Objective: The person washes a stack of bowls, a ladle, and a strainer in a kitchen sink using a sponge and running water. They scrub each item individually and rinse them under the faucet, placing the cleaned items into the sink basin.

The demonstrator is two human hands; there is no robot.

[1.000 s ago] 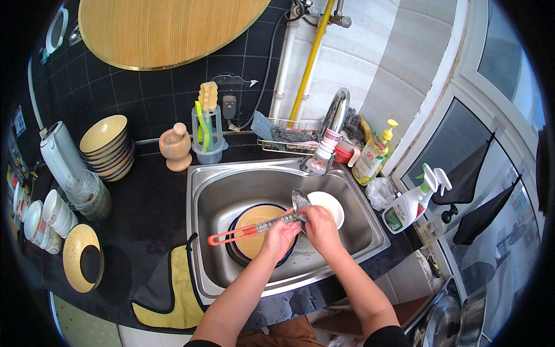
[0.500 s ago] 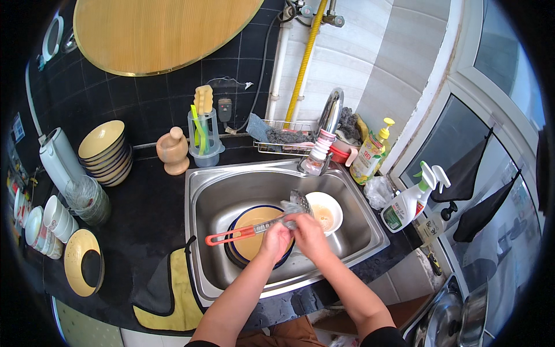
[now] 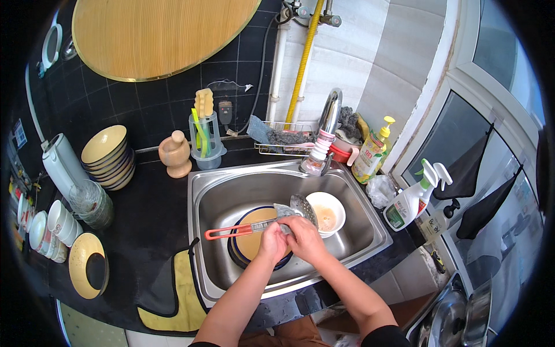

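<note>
Over the sink point(image 3: 217, 199) I hold a slotted skimmer point(image 3: 237, 231) with a red handle pointing left and a perforated metal head on the right. My left hand point(image 3: 272, 246) is closed round its metal shaft. Close against it, my right hand point(image 3: 306, 238) presses a grey scrubbing cloth point(image 3: 283, 210) to the shaft near the head. The fingers partly hide the cloth. Below, in the basin, cream bowls with dark blue rims point(image 3: 247, 250) lie under the skimmer. A white bowl point(image 3: 325, 203) with cloudy liquid stands to the right, beside the skimmer's head.
A faucet point(image 3: 328, 124) rises behind the sink. Detergent point(image 3: 370, 153) and spray bottles point(image 3: 407, 202) line the right. Stacked bowls point(image 3: 107, 153), a wooden mortar point(image 3: 175, 155) and a utensil holder point(image 3: 206, 141) stand left and behind. A yellow-grey cloth point(image 3: 182, 298) lies by the sink's left edge.
The skimmer has turned, so its perforated head shows broader and sits a little lower and to the right. My right hand has shifted slightly with the cloth. Both hands keep hold.
</note>
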